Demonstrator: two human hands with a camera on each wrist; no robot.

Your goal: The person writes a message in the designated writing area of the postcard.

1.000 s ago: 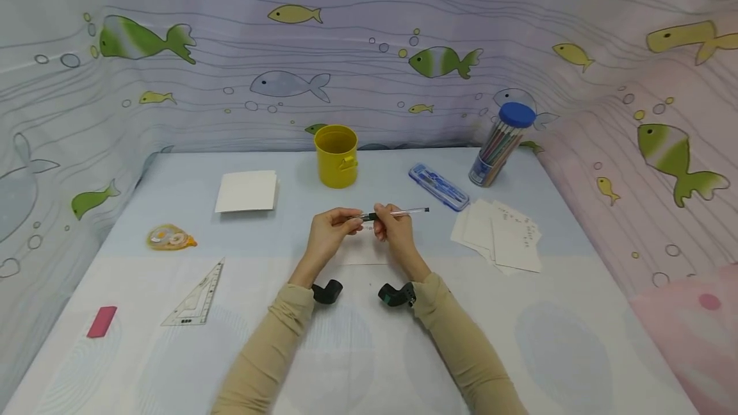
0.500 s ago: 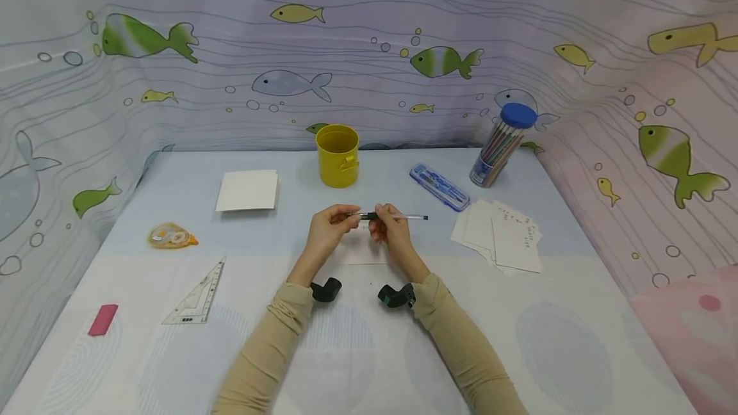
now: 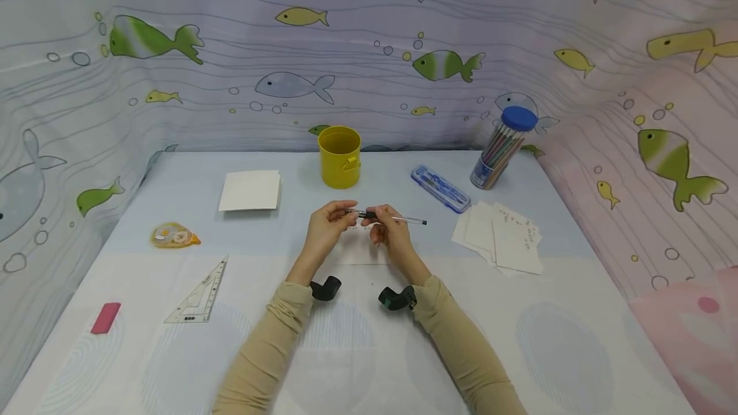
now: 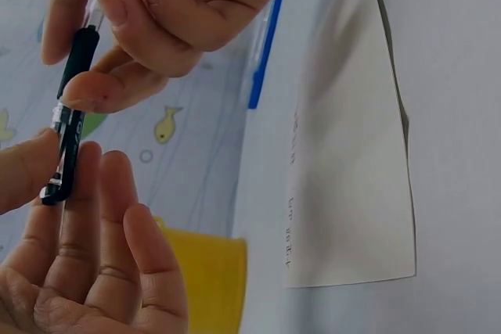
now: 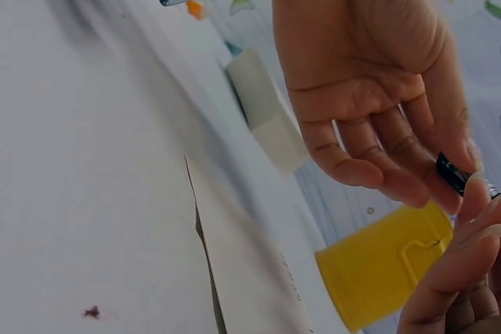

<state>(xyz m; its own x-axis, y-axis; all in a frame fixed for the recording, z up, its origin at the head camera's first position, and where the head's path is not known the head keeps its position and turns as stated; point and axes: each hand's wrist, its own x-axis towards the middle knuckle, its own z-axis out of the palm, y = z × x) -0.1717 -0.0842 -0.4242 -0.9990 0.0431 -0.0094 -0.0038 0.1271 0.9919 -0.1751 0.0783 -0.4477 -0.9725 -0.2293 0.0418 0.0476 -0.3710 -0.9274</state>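
Both hands hold a slim pen (image 3: 410,219) with a clear barrel and a black grip, just above the table. My left hand (image 3: 325,229) pinches its dark clip-side end between thumb and fingers, the other fingers extended in the left wrist view. My right hand (image 3: 398,239) pinches the pen near its black grip (image 4: 79,54), fingers curled. Beneath the hands lies a white card (image 3: 363,255) with small handwriting along its far edge; the hands partly cover it in the head view. Whether the dark end is a cap fully seated cannot be made out.
Behind the hands stands a yellow cup (image 3: 340,170). A stack of blank cards (image 3: 250,191), correction tape (image 3: 175,235), a set square (image 3: 198,293) and a pink eraser (image 3: 106,318) lie left. Rightward are a blue case (image 3: 441,188), a pencil jar (image 3: 499,152) and written cards (image 3: 517,242).
The pen's barrel end has dipped slightly and the pen has shifted a little left. Both hands keep their grip on it. The head view has shifted slightly.
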